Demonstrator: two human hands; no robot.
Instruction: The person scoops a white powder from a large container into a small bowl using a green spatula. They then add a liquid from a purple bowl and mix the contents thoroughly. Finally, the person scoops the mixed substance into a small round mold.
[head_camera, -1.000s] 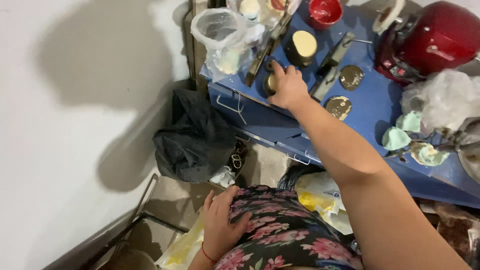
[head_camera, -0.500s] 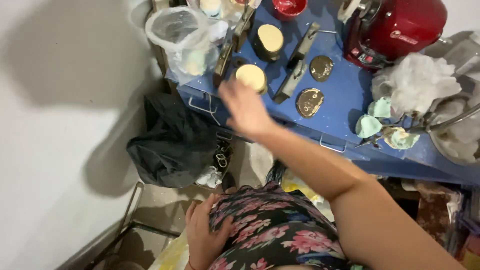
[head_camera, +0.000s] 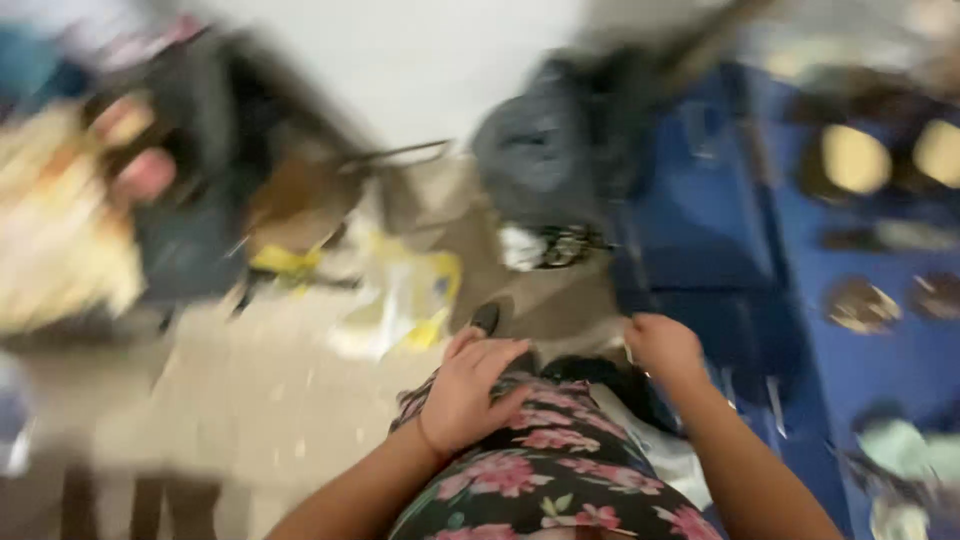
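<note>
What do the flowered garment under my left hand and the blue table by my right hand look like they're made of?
Flowered garment: soft woven cloth, matte, draping in folds under the left hand. Blue table by the right hand: probably painted metal or wood, flat and slightly glossy; blur leaves that open.

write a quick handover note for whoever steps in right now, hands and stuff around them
The picture is motion-blurred. Left hand lies flat on the floral garment, holding nothing. Right hand is loosely closed beside the blue table edge, with nothing visible in it. Round yellow-topped containers and dark lids sit on the table, untouched. A dark bag and yellow wrappers lie on the floor.
</note>
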